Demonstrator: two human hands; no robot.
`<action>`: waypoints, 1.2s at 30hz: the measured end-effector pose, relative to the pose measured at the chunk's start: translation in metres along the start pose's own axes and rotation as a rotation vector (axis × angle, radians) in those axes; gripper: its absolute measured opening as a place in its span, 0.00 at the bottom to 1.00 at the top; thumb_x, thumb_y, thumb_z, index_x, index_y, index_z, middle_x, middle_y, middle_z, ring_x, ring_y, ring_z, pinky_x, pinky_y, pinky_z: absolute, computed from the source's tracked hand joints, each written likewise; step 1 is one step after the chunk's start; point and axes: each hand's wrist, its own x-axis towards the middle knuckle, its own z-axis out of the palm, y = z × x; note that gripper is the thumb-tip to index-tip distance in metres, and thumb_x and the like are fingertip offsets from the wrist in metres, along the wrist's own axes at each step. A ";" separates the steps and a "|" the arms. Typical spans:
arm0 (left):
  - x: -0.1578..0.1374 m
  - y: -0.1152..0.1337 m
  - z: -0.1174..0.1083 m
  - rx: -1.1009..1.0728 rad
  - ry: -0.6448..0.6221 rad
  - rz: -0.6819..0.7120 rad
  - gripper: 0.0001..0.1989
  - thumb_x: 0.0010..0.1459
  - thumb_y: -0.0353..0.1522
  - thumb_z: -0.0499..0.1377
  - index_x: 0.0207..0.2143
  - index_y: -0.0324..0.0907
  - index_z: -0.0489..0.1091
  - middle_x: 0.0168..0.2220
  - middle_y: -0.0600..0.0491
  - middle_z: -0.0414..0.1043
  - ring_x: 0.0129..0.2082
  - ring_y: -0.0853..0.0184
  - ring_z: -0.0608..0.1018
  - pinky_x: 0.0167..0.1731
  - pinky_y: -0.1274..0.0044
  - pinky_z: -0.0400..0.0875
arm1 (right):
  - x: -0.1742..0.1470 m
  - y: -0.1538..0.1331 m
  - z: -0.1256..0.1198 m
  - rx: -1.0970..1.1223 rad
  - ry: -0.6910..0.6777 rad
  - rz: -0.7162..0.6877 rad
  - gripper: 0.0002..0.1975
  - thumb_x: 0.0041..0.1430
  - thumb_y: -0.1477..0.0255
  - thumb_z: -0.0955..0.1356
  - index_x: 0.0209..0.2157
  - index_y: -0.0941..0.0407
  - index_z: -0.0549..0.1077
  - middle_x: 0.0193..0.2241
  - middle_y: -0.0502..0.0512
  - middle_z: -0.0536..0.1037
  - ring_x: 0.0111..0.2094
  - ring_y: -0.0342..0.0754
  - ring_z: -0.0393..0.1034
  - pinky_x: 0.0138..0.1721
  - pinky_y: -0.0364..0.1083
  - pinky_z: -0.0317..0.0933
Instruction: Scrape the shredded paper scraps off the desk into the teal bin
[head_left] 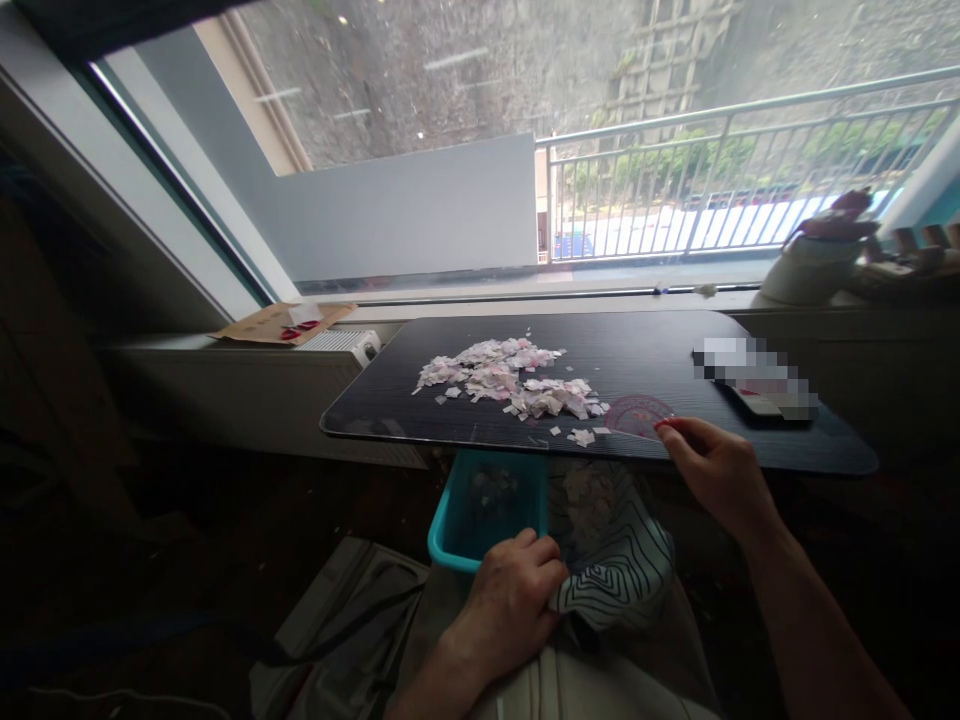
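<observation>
My right hand (709,460) pinches the red end of a clear pinkish protractor-like piece (637,415), held low over the table's near edge. Its curved part lies beside the pile of small pale paper scraps (499,370). Below the edge, my left hand (517,590) is closed where the rim of a turquoise plastic bin (442,545) meets a patterned cloth bag (619,580). Its fingers curl over the bag's edge, and the fingertips are partly hidden. Scraps show dimly inside the bin and the bag.
A dark wood-grain tabletop (637,345) stands against the window sill. On its right lies a phone-like object (757,385), partly blurred out. Red-handled scissors (300,328) rest on brown paper (262,320) at the left, above a radiator (300,395). A pale pot (810,265) stands on the right sill.
</observation>
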 end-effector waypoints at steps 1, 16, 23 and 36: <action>0.000 0.000 0.000 -0.001 -0.001 0.001 0.04 0.52 0.27 0.60 0.30 0.41 0.67 0.35 0.54 0.69 0.35 0.64 0.67 0.31 0.75 0.61 | 0.000 0.000 0.000 0.005 -0.004 -0.004 0.17 0.52 0.59 0.66 0.32 0.56 0.79 0.25 0.53 0.80 0.29 0.50 0.73 0.30 0.45 0.62; 0.001 0.000 0.000 -0.021 0.002 0.001 0.03 0.52 0.27 0.61 0.30 0.41 0.67 0.35 0.54 0.68 0.35 0.64 0.67 0.32 0.74 0.61 | -0.006 0.000 0.003 0.122 -0.038 0.040 0.16 0.51 0.59 0.66 0.33 0.56 0.78 0.27 0.53 0.80 0.29 0.50 0.73 0.31 0.45 0.64; 0.000 -0.002 0.001 -0.034 0.010 0.001 0.04 0.51 0.26 0.60 0.30 0.41 0.68 0.36 0.54 0.68 0.36 0.64 0.67 0.32 0.74 0.61 | -0.009 0.001 0.000 0.043 -0.003 0.052 0.15 0.52 0.59 0.66 0.33 0.55 0.78 0.27 0.53 0.80 0.30 0.50 0.74 0.32 0.46 0.63; -0.007 -0.002 -0.003 -0.079 0.073 0.043 0.05 0.52 0.25 0.56 0.32 0.41 0.68 0.37 0.52 0.68 0.36 0.63 0.67 0.32 0.74 0.62 | -0.015 0.001 -0.006 -0.087 0.060 -0.150 0.13 0.55 0.63 0.65 0.32 0.55 0.78 0.28 0.53 0.80 0.28 0.48 0.73 0.30 0.45 0.63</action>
